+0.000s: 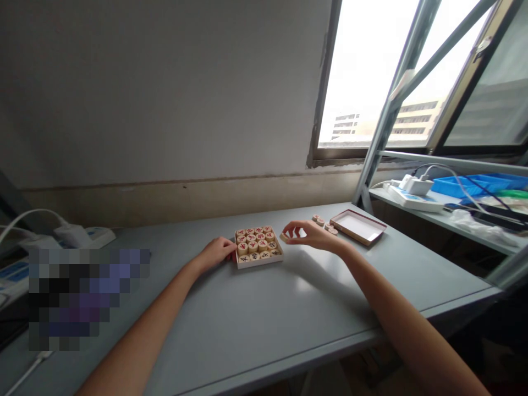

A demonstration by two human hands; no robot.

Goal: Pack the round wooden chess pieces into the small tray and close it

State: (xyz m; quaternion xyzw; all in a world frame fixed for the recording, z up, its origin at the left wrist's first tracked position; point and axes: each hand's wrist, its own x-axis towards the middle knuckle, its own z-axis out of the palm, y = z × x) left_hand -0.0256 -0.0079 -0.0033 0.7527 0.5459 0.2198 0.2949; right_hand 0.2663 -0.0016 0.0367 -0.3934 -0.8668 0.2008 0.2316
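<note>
A shallow open box (260, 263) on the grey table holds rows of round wooden Chinese chess pieces (252, 246), red-marked ones behind and black-marked ones along the front. At its left side my left hand (215, 254) has its fingers closed against the box's edge. Just off the right side of the box, my right hand (309, 234) pinches a wooden Chinese chess piece (284, 237) between thumb and fingers, above the tabletop. Several loose pieces (318, 220) lie beyond the right hand, partly hidden by it.
An upturned box lid (358, 226) lies at the right, near the loose pieces. A metal frame post (371, 159) rises at the table's back right corner. Power strips with plugs sit at the left (88, 237) and on the right shelf (416, 197), beside a blue tray (470, 185).
</note>
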